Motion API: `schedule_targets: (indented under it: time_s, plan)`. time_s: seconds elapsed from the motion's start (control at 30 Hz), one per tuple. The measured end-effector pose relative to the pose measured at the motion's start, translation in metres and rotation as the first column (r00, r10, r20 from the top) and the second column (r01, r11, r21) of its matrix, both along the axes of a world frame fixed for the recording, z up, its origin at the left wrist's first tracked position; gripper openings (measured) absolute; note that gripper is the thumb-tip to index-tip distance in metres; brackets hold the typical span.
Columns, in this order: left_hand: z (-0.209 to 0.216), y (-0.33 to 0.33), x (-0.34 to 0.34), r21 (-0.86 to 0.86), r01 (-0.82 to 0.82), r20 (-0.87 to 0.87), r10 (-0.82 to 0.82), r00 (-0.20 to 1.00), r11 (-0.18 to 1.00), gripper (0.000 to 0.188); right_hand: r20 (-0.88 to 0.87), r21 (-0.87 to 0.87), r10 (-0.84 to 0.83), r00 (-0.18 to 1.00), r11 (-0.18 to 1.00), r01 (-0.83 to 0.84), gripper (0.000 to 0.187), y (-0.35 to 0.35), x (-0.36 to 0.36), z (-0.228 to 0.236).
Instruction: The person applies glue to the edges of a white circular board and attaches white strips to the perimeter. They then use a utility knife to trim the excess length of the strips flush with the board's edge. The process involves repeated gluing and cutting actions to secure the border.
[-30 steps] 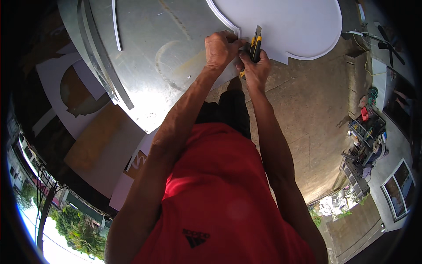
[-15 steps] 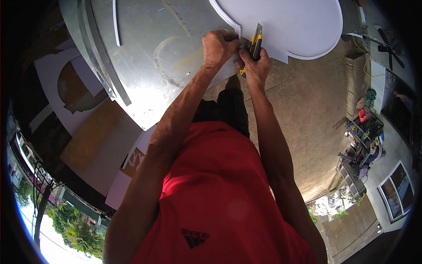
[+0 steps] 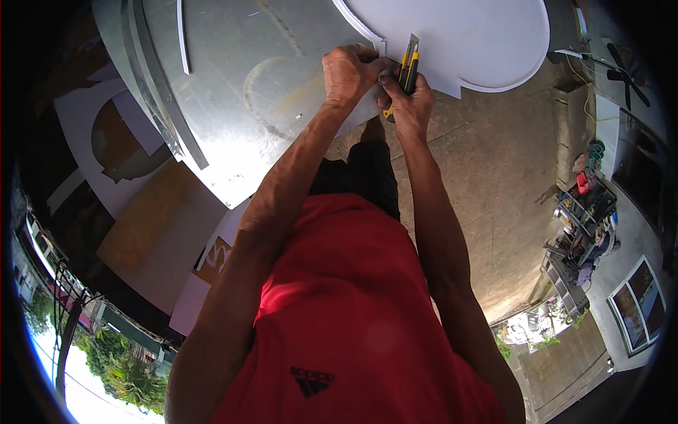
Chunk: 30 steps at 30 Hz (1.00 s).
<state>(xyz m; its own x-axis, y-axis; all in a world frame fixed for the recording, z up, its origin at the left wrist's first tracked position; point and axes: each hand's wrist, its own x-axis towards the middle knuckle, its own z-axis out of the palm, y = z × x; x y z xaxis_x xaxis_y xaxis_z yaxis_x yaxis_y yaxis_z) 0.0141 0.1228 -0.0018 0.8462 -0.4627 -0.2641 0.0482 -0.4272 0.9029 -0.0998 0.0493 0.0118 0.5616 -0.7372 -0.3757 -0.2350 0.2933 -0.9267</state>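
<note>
A yellow and black utility knife (image 3: 407, 78) is gripped in my right hand (image 3: 411, 106), its blade out and pointing away from me. My left hand (image 3: 347, 76) is closed beside it, thumb and fingers pinched together. Whatever those fingers hold is too small or hidden to make out. The fingertips of both hands nearly meet at the lower corner of a white rounded panel (image 3: 466, 42). A thin raised white strip (image 3: 359, 21) runs along the panel's curved edge and ends just above my left fingers.
The panel lies on a grey metal-topped table (image 3: 226, 56), with a narrow white strip (image 3: 183, 39) and long dark strips (image 3: 152, 78) at its left. Cut sheets (image 3: 152, 226) lie below on the left. A cluttered rack (image 3: 586, 208) and a fan (image 3: 621, 74) stand at the right.
My hands stay together at the panel's corner, with the knife turned slightly in my right hand. The table and panel appear shifted a little up and left in the view.
</note>
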Motion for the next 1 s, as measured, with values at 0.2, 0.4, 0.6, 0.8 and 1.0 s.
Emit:
schedule_targets:
  time_s: [0.2, 0.4, 0.6, 0.8, 1.0]
  plan:
    - [0.005, -0.005, -0.005, 0.105, 0.008, 0.101, -0.019, 0.995, 0.994, 0.034, -0.015, 0.004, 0.035, 0.999, 0.999, -0.035, 0.022, -0.004, -0.001, 0.000]
    - [0.013, -0.005, -0.007, 0.119, -0.019, 0.060, 0.012, 0.998, 0.993, 0.034, 0.012, 0.005, 0.074, 0.997, 0.997, -0.074, 0.022, -0.005, -0.003, 0.000]
    - [0.015, -0.005, -0.015, 0.075, -0.093, 0.133, 0.083, 0.988, 0.993, 0.030, 0.039, -0.031, 0.039, 0.998, 0.999, -0.038, 0.024, -0.001, -0.004, -0.001]
    - [0.006, -0.005, -0.016, -0.005, -0.102, 0.165, 0.101, 0.981, 0.995, 0.027, 0.048, -0.053, 0.039, 0.998, 0.998, -0.037, 0.027, 0.001, -0.004, 0.004]
    - [0.009, -0.005, -0.011, -0.021, -0.091, 0.019, 0.091, 0.996, 0.996, 0.030, 0.047, -0.008, -0.008, 0.999, 1.000, 0.009, 0.028, 0.003, 0.000, 0.004]
